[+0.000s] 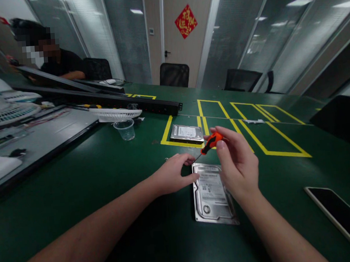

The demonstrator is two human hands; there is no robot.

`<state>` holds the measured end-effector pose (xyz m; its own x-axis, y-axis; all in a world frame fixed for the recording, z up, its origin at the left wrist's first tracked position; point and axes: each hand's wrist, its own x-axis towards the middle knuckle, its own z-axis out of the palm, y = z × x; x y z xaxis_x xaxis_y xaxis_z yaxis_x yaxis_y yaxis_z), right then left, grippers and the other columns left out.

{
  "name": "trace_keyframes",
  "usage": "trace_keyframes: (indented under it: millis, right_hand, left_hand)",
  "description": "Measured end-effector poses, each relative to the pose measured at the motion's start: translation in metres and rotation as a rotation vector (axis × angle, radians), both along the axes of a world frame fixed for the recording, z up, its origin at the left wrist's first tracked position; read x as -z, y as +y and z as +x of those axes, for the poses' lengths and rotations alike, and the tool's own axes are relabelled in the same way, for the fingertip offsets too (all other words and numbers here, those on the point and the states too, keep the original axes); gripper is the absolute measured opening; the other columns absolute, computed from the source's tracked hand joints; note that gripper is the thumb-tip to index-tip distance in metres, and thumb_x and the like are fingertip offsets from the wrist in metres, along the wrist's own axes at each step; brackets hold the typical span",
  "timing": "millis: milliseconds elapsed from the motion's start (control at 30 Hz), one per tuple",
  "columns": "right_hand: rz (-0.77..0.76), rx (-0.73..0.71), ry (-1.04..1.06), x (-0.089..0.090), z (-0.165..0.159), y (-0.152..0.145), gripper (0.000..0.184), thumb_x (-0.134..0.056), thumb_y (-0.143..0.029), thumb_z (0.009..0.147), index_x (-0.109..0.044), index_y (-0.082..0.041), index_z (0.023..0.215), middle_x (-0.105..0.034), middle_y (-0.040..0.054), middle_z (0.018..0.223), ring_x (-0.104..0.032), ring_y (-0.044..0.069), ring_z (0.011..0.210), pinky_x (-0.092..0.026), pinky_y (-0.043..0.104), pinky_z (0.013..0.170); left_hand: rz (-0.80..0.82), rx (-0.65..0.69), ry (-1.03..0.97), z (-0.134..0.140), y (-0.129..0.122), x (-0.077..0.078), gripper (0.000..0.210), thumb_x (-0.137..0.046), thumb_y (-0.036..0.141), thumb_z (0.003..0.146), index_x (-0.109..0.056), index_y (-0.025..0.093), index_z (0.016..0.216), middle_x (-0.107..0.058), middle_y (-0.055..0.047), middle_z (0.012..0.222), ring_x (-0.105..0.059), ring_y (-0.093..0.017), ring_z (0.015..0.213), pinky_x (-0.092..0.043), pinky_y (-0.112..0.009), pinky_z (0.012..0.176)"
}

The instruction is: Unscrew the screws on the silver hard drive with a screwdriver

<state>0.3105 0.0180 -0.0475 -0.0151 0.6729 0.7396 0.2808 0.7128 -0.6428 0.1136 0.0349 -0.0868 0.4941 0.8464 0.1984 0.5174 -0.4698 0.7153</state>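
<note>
In front of me a silver hard drive (211,200) with a white label lies flat on the green table. My right hand (238,162) is closed around the orange and black handle of a screwdriver (212,142). The screwdriver slants down to the left, its tip at the drive's far left corner. My left hand (176,173) steadies the drive at that corner, with the thumb on its left edge and the fingers curled beside the tip. Whether the tip sits in a screw is too small to tell. A second hard drive (187,133) lies beyond, inside a yellow taped outline.
A clear plastic cup (125,129) stands to the left, near a white fan grille (116,113) and a long black power strip (149,103). A grey panel (58,131) bears fan parts at far left. A phone (342,215) lies at right. Another person (65,63) sits across.
</note>
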Motion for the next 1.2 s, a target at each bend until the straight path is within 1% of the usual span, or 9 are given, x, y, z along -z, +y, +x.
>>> trace_keyframes:
  millis: [67, 267, 433, 667, 800, 900, 967, 1100, 1200]
  right_hand:
    - [-0.006, -0.007, 0.001, -0.0004, -0.0010, -0.0010, 0.035, -0.055, -0.021, 0.105, -0.063, -0.029, 0.139, -0.070, 0.0090, 0.134, -0.073, 0.024, 0.116, -0.060, 0.046, 0.100]
    - [0.061, 0.101, -0.001, 0.0030, 0.0000, 0.0046, 0.033, -0.072, -0.020, 0.095, -0.067, -0.030, 0.127, -0.070, 0.0048, 0.116, -0.072, 0.023, 0.105, -0.061, 0.042, 0.092]
    - [0.058, 0.112, -0.019, 0.0032, 0.0025, 0.0052, 0.034, -0.076, -0.021, 0.093, -0.069, -0.030, 0.125, -0.071, 0.0041, 0.111, -0.073, 0.023, 0.101, -0.061, 0.045, 0.092]
    - [0.020, 0.021, 0.008, -0.0055, -0.0028, -0.0032, 0.031, -0.054, -0.019, 0.106, -0.066, -0.025, 0.133, -0.073, 0.0098, 0.126, -0.074, 0.024, 0.116, -0.060, 0.045, 0.101]
    - [0.044, 0.074, 0.042, -0.0016, -0.0015, 0.0006, 0.026, -0.067, -0.020, 0.099, -0.068, -0.027, 0.124, -0.071, 0.0071, 0.120, -0.074, 0.022, 0.102, -0.063, 0.041, 0.088]
    - [0.083, 0.140, -0.014, 0.0009, 0.0021, 0.0038, 0.025, -0.073, -0.021, 0.096, -0.070, -0.028, 0.120, -0.071, 0.0049, 0.111, -0.071, 0.022, 0.101, -0.061, 0.042, 0.088]
    - [0.079, 0.143, -0.053, 0.0007, 0.0036, 0.0037, 0.025, -0.070, -0.023, 0.098, -0.071, -0.029, 0.122, -0.073, 0.0053, 0.114, -0.071, 0.024, 0.105, -0.059, 0.044, 0.091]
    - [0.022, 0.079, -0.050, -0.0009, 0.0025, 0.0004, 0.033, -0.054, -0.023, 0.107, -0.066, -0.030, 0.137, -0.072, 0.0077, 0.133, -0.072, 0.025, 0.118, -0.057, 0.049, 0.102]
    - [0.012, 0.037, -0.036, -0.0007, 0.0006, -0.0005, 0.037, -0.051, -0.021, 0.107, -0.064, -0.029, 0.141, -0.072, 0.0081, 0.135, -0.072, 0.025, 0.120, -0.057, 0.049, 0.104]
  left_hand:
    - [-0.002, -0.002, 0.002, 0.0000, -0.0002, -0.0006, 0.048, -0.078, 0.039, 0.090, -0.064, 0.016, 0.129, -0.071, -0.012, 0.122, -0.067, -0.029, 0.113, -0.055, -0.047, 0.098]
    - [-0.008, -0.006, 0.006, 0.0003, -0.0012, -0.0025, 0.048, -0.077, 0.038, 0.089, -0.064, 0.016, 0.129, -0.071, -0.012, 0.122, -0.067, -0.030, 0.114, -0.054, -0.047, 0.099]
    - [-0.008, -0.010, 0.007, 0.0006, -0.0013, -0.0029, 0.047, -0.078, 0.037, 0.089, -0.064, 0.015, 0.129, -0.071, -0.013, 0.121, -0.067, -0.030, 0.114, -0.054, -0.047, 0.100]
    - [-0.003, -0.001, 0.007, 0.0000, 0.0000, -0.0013, 0.047, -0.078, 0.039, 0.089, -0.064, 0.016, 0.128, -0.071, -0.012, 0.119, -0.067, -0.030, 0.112, -0.055, -0.047, 0.097]
    - [-0.018, -0.003, 0.007, 0.0002, -0.0006, -0.0021, 0.048, -0.078, 0.037, 0.089, -0.064, 0.017, 0.130, -0.071, -0.012, 0.121, -0.067, -0.029, 0.113, -0.055, -0.046, 0.098]
    - [-0.016, -0.004, 0.002, 0.0002, -0.0012, -0.0028, 0.048, -0.078, 0.036, 0.089, -0.064, 0.017, 0.130, -0.071, -0.013, 0.122, -0.067, -0.029, 0.114, -0.054, -0.046, 0.099]
    - [-0.016, -0.007, 0.002, 0.0000, -0.0012, -0.0027, 0.047, -0.078, 0.037, 0.089, -0.064, 0.017, 0.129, -0.071, -0.012, 0.121, -0.067, -0.029, 0.114, -0.054, -0.046, 0.099]
    - [-0.016, -0.006, 0.007, -0.0004, -0.0006, -0.0016, 0.047, -0.078, 0.038, 0.089, -0.064, 0.017, 0.128, -0.071, -0.012, 0.121, -0.066, -0.029, 0.113, -0.054, -0.046, 0.099]
    - [-0.009, -0.005, 0.008, -0.0005, -0.0005, -0.0012, 0.047, -0.078, 0.038, 0.089, -0.064, 0.017, 0.128, -0.071, -0.012, 0.120, -0.066, -0.029, 0.113, -0.054, -0.046, 0.098]
